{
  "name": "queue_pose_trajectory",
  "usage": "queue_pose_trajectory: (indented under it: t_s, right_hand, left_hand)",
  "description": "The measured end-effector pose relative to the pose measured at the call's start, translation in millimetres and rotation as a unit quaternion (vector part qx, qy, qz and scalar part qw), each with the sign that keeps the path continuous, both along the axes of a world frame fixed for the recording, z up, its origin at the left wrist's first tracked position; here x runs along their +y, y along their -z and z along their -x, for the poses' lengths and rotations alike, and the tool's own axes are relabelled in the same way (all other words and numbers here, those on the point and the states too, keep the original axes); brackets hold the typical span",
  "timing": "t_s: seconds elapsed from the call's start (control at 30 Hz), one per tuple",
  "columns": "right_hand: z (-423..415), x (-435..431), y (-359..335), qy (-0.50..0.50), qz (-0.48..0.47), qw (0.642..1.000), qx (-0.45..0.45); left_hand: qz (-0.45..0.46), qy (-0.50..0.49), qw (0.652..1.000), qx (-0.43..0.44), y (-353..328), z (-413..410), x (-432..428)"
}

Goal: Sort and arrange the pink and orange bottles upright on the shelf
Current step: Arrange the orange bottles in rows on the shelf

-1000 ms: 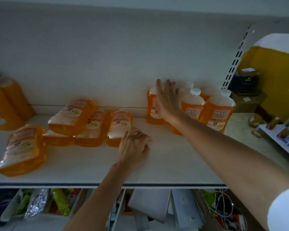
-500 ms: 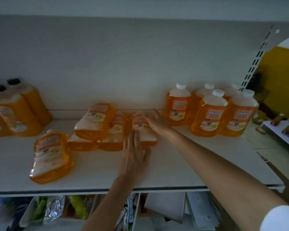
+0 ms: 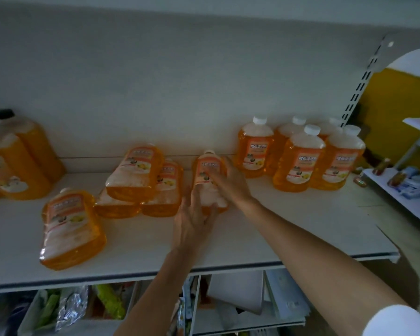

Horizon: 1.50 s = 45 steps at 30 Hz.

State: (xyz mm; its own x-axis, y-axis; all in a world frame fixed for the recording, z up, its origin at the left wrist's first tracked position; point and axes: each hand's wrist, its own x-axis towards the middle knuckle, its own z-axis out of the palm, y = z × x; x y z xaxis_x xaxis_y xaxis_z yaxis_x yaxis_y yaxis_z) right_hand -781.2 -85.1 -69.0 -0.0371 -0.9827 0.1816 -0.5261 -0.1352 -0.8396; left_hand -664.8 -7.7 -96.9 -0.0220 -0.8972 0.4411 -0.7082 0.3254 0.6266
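The orange cleaner bottle [image 3: 207, 169] lies flat at mid-shelf, cap toward the far wall, with the right hand [image 3: 233, 184] curled over its right flank and the left hand [image 3: 192, 221] set nearly straight-fingered against its near base. Full of liquid, it should be heavy, rigid and smooth-walled: grip the broad body below the shoulder, not the cap. Upright bottles [image 3: 298, 161] stand to the right; toppled bottles [image 3: 136, 175] lie just left on the shelf [image 3: 301, 226].
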Motion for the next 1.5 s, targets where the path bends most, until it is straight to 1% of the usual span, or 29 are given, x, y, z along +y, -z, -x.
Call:
queue_pose_trajectory:
  t_s: [0.1, 0.2, 0.4, 0.5, 0.6, 0.7, 0.93, 1.0, 1.17, 1.3, 1.4, 1.5]
  right_hand:
    - [3, 14, 1, 0.023, 0.031, 0.999, 0.013]
    - [5, 31, 0, 0.033, 0.065, 0.997, 0.012]
    - [22, 59, -17, -0.02, 0.094, 0.995, -0.037]
    - [21, 76, -30, -0.055, 0.107, 0.993, -0.024]
    - [23, 88, -31, -0.065, 0.122, 0.99, -0.002]
    - [37, 95, -33, -0.069, 0.107, 0.992, 0.021]
    - [74, 89, -43, -0.065, 0.073, 0.994, 0.049]
    - [85, 84, -43, -0.063, 0.08, 0.994, 0.05]
    - [108, 68, -47, -0.071, 0.129, 0.986, 0.075]
    - [114, 60, -41, -0.064, 0.167, 0.981, 0.078]
    - [119, 50, -43, -0.058, 0.188, 0.975, 0.1]
    - [120, 44, -44, -0.069, 0.19, 0.971, 0.13]
  left_hand:
    - [-0.001, 0.034, 0.999, 0.019, -1, -5, 2]
    - [-0.053, 0.059, 0.994, 0.074, -7, -7, 7]
    - [-0.066, 0.119, 0.983, 0.12, -3, -7, 16]
    - [-0.07, 0.131, 0.976, 0.159, -3, -7, 26]
    - [-0.059, 0.158, 0.969, 0.18, 1, -11, 30]
    - [-0.063, 0.177, 0.97, 0.157, 10, -11, 28]
    - [-0.04, 0.177, 0.976, 0.121, 7, 20, 24]
    - [-0.029, 0.18, 0.976, 0.12, 5, 32, 19]
    - [-0.03, 0.173, 0.973, 0.153, 3, 60, 6]
    - [-0.054, 0.167, 0.969, 0.175, 6, 71, -5]
    - [-0.071, 0.15, 0.973, 0.162, 4, 80, -13]
    - [-0.089, 0.122, 0.98, 0.128, 3, 86, -21]
